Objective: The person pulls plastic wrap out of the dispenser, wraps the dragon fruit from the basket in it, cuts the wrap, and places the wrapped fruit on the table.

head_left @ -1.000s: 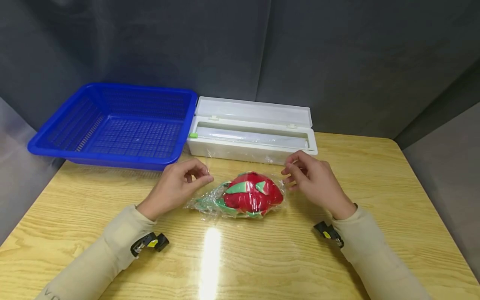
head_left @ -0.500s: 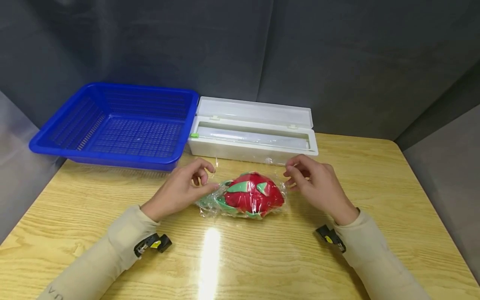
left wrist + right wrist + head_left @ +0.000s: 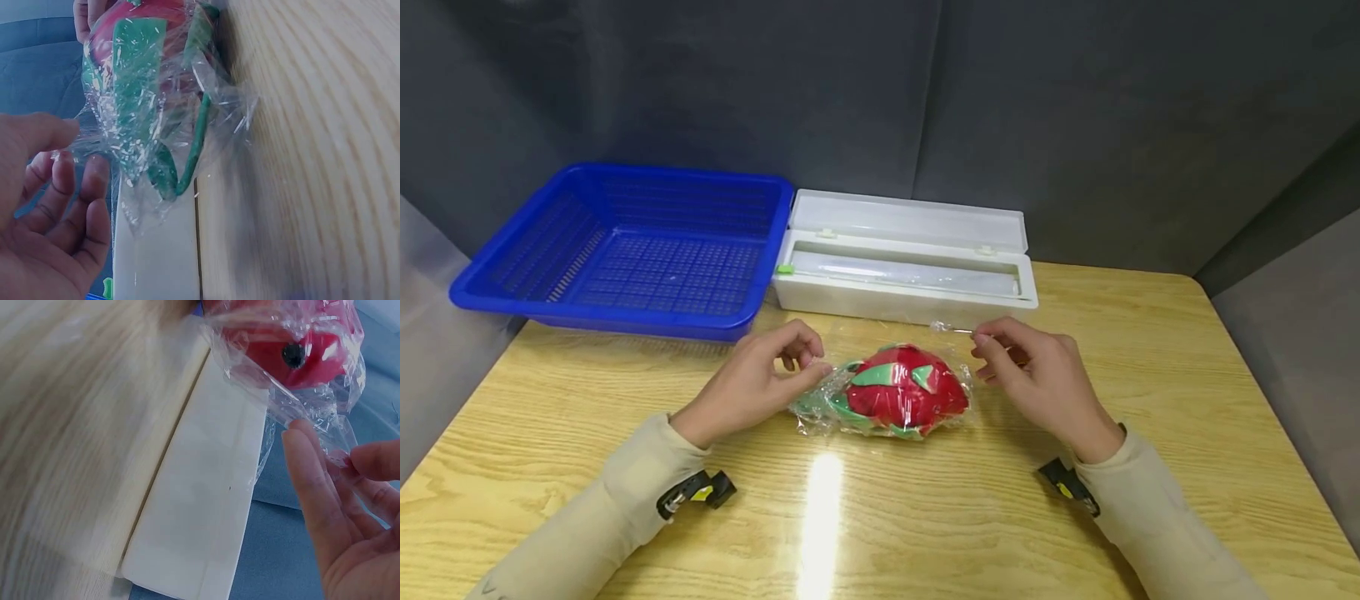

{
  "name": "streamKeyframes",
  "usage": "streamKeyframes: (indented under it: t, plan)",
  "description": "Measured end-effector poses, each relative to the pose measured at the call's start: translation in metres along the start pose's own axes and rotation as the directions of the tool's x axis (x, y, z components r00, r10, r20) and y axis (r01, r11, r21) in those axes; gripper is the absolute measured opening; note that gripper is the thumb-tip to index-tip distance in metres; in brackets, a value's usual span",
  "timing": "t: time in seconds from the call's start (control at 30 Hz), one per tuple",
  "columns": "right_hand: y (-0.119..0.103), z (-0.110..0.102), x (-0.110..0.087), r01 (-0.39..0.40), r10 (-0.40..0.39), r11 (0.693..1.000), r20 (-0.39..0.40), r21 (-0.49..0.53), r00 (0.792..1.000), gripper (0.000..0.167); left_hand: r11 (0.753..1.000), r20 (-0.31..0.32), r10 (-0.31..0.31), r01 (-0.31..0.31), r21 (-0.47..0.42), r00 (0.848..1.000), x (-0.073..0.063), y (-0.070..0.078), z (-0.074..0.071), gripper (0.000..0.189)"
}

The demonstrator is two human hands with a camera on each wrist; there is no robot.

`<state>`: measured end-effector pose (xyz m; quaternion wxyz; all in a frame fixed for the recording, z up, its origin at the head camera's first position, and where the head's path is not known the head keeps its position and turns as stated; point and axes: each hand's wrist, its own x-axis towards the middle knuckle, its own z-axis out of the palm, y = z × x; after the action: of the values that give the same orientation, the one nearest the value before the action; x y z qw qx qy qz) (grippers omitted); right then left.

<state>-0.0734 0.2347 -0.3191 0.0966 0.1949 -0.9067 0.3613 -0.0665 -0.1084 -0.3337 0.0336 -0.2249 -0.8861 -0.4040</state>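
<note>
A red dragon fruit (image 3: 906, 392) with green scales lies on the table, wrapped in crinkled cling film (image 3: 134, 106). At its left, my left hand (image 3: 756, 379) pinches the film between thumb and fingers, close to the green tip. On the opposite side my right hand (image 3: 1048, 375) pinches the loose film edge, and the right wrist view shows that film stretched from the fruit to thumb and fingertips (image 3: 300, 444). A thin twisted strand of film runs leftward from the right fingertips in the head view.
Behind the fruit stands a white cling film box (image 3: 880, 304), its lid up, with a film roll (image 3: 902, 277) inside and a green slider (image 3: 786, 269). A blue plastic basket (image 3: 602, 315) sits at back left. Dark grey cloth (image 3: 1075, 150) hangs behind.
My left hand has shifted a little right towards the fruit, then slightly back. The right hand has come slightly nearer the body, and the film strand at its fingertips shows more clearly. The fruit stays put.
</note>
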Motion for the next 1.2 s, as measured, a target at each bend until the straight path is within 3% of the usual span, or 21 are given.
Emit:
streamKeyframes:
  t: [0.23,0.5,0.7,1.1,1.2]
  plan:
    - [-0.001,0.002,-0.007,0.097,-0.101,0.992,-0.047,-0.075,0.994,0.007,0.991,0.035,0.125,-0.127,0.049,0.992,-0.004,-0.001,0.0,0.014]
    - [-0.002,0.004,-0.007,0.152,-0.16,0.983,-0.078,-0.102,0.984,0.007,0.973,0.076,0.229,-0.23,0.013,0.971,-0.006,-0.003,0.007,0.029]
    - [-0.002,0.006,-0.006,0.151,-0.161,0.982,-0.085,-0.117,0.983,0.009,0.968,0.109,0.246,-0.25,0.018,0.963,-0.005,-0.006,0.012,0.025]
    - [-0.005,0.007,-0.009,-0.005,0.005,1.0,0.023,-0.025,1.0,0.019,0.978,0.168,0.196,-0.205,0.041,0.966,-0.004,-0.005,0.013,0.023]
    - [-0.007,0.008,-0.01,-0.006,0.006,1.0,0.043,-0.004,0.999,0.022,0.977,0.177,0.197,-0.208,0.043,0.964,-0.004,-0.005,0.013,0.022]
